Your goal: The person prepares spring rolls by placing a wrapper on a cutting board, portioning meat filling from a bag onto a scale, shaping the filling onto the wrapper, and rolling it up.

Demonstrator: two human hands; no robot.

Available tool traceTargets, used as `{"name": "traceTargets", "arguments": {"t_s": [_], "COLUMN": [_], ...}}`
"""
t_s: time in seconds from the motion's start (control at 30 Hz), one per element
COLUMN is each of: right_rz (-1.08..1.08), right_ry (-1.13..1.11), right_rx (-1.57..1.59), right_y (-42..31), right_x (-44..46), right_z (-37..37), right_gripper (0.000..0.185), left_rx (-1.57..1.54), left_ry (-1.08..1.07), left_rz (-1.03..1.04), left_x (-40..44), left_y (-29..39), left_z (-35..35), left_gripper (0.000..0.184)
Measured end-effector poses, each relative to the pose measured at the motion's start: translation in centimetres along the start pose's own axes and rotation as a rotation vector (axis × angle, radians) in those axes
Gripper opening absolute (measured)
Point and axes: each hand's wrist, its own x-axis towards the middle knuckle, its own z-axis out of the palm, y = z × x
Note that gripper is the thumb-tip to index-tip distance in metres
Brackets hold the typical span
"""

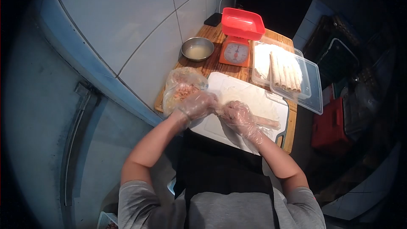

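Note:
Both my hands wear thin clear plastic gloves and meet over a white cutting board (212, 125). My left hand (198, 105) is closed, its fingertips pinched together at the board's left side; what they hold is hidden. Curled over the left part of a long pale spring roll (268, 122) is my right hand (238, 116), which hides that end of the roll. A thin whitish wrapper sheet (256, 101) lies flat on the board beyond my right hand. Just left of my left hand sits a clear plastic bag (171, 82) with pinkish chopped filling (185, 92).
A metal bowl (197, 49) of pale liquid stands at the back left of the wooden table (214, 34). Beside it is an orange kitchen scale (235, 53) with a red tray (242, 23). Several finished rolls (285, 72) lie in a plastic container (265, 80) at right. A tiled wall borders the left.

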Motion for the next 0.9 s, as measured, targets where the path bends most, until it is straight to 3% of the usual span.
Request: {"name": "traceTargets", "arguments": {"t_s": [0.07,0.17,0.27,0.37,0.4,0.5,0.53,0.63,0.73,0.9], "right_rz": [0.002,0.017,0.035,0.039,0.044,0.039,0.032,0.043,0.052,0.013], "right_ry": [0.011,0.027,0.035,0.067,0.084,0.116,0.123,0.101,0.091,-0.174], "right_rx": [0.008,0.006,0.023,0.103,0.134,0.232,0.263,0.271,0.223,0.214], "right_y": [0.0,0.1,0.1,0.3,0.6,0.3,0.1,0.1,-0.5,1.9], "right_x": [0.2,0.0,0.0,0.0,0.0,-0.2,-0.2,-0.3,-0.1,2.2], "right_z": [0.1,0.7,0.6,0.2,0.2,-0.2,-0.4,-0.5,-0.8,-2.1], "right_gripper": [0.019,0.016,0.015,0.015,0.015,0.016,0.017,0.016,0.015,0.019], "left_rx": [0.119,-0.693,0.199,0.361,0.307,-0.713,-0.831,-0.880,-0.660,-0.240], "left_ry": [-0.077,0.070,-0.133,0.166,0.189,0.288,0.325,0.504,0.588,0.636], "left_rz": [-0.048,-0.519,-0.259,-0.227,-0.440,-0.826,-0.872,-0.767,-0.765,-0.650], "left_x": [1.4,2.2,3.3,0.8,-0.1,-0.4,-0.1,0.0,-0.1,-0.4], "left_y": [-1.0,0.1,0.3,2.9,1.8,6.4,5.7,4.3,3.7,4.8], "left_z": [0.0,0.0,-0.8,0.7,2.3,1.2,2.2,4.4,5.6,5.2], "left_gripper": [0.013,0.018,0.023,0.025,0.037,0.053,0.061,0.061,0.064,0.062]}}
